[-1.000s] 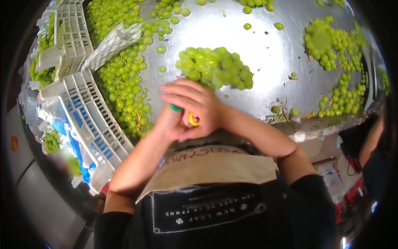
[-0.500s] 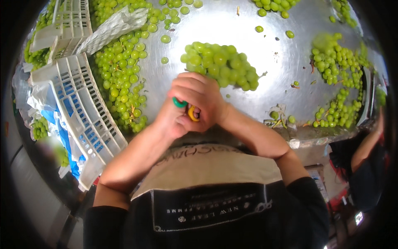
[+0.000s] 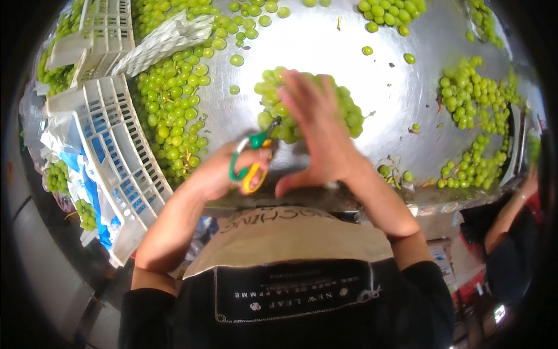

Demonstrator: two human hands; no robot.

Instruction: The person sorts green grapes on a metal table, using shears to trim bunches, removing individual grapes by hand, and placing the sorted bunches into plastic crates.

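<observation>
Having been clasped together half a second ago, the two hands have now been parted. The scissors (image 3: 257, 141), with one green and one yellow handle loop, were mostly hidden between the palms then; now they are exposed in the grasp of the left hand (image 3: 221, 168), near the centre of the frame. Their tips are pointed toward the bunch of green grapes (image 3: 349, 113) in the upper middle; whether it is touched by them cannot be told. The right hand (image 3: 317, 122), blurred, has been opened and stretched across that bunch with fingers and thumb spread; nothing is seen to be gripped by it, though contact with the grapes cannot be confirmed. By this change, it is judged, both hands have been freed for separate roles, with the tool readied on one side and the bunch brought within the other's reach. The bunch itself is left lying on the metal tabletop (image 3: 401, 110), between the loose grapes (image 3: 174, 116) at upper left and further bunches (image 3: 468, 96) at right.
</observation>
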